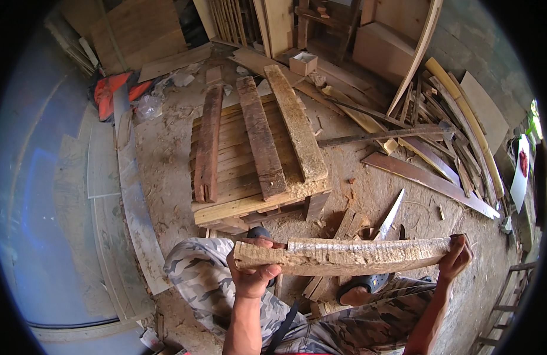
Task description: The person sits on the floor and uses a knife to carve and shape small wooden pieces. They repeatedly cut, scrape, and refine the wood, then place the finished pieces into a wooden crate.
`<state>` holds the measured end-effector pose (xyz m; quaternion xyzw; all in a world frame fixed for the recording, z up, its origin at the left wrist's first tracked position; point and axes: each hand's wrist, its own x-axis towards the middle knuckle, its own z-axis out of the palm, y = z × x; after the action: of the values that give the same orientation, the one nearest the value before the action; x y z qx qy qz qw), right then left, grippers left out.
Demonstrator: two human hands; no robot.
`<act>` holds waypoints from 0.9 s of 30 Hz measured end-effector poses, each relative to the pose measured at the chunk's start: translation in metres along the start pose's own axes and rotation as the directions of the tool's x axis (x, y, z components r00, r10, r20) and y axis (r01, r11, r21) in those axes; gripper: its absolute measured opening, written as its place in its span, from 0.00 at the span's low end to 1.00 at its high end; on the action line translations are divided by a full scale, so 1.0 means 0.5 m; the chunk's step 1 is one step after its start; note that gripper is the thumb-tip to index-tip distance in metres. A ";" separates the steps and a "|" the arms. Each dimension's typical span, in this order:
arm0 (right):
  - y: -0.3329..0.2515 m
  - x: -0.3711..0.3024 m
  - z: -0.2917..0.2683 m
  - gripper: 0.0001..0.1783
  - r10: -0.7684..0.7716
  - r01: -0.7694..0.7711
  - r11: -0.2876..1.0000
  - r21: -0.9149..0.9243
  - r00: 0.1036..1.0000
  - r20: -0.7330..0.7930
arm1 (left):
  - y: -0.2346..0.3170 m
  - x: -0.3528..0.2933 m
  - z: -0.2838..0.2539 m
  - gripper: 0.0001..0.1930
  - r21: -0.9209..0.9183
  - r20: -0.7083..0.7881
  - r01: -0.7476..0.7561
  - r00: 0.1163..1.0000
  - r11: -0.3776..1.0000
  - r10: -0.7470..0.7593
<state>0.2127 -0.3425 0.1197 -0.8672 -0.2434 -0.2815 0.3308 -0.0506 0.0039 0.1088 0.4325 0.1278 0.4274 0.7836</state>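
A rough, pale wooden plank point(356, 257) with a notch in its top edge is held up crosswise over my lap. My left hand point(250, 280) grips its left end, thumb on the near face. At the other end, my right hand point(455, 259) is wrapped around the plank. Beyond it stands a low slatted wooden table point(238, 206). Three boards lie lengthwise on it: a dark reddish one point(208, 142), a brown weathered one point(260, 136) and a pale rough one point(294, 121). A handsaw blade point(392, 214) shows behind the plank; its handle is hidden.
Wood scraps point(344, 228) lie on the dusty floor beside my sandalled foot point(359, 290). A heap of timber offcuts point(463, 154) is at the right. A small box point(303, 63) and orange cloth point(111, 94) lie farther back. Glass sheets point(102, 160) line the left side.
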 end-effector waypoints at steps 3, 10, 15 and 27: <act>-0.014 0.009 0.001 0.27 0.033 -0.033 0.999 -0.008 0.997 0.066 | -0.004 0.003 0.019 0.24 0.022 -0.135 0.014 0.991 1.000 -0.011; -0.033 0.033 0.011 0.29 0.139 -0.114 0.988 -0.101 0.948 0.286 | -0.012 0.020 0.064 0.20 0.085 -0.319 0.115 0.944 0.990 -0.082; -0.045 0.037 0.007 0.29 0.190 -0.088 0.957 -0.275 0.910 0.369 | -0.019 0.031 0.053 0.26 0.168 -0.340 0.264 0.920 0.950 -0.195; -0.022 0.037 -0.009 0.20 0.031 -0.033 0.999 0.011 0.986 0.162 | 0.029 0.047 -0.030 0.19 0.243 0.147 0.274 0.938 0.931 -0.314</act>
<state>0.2179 -0.3341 0.1392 -0.8888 -0.2575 -0.2030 0.3201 -0.0532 0.0345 0.1155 0.5294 0.1651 0.2465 0.7948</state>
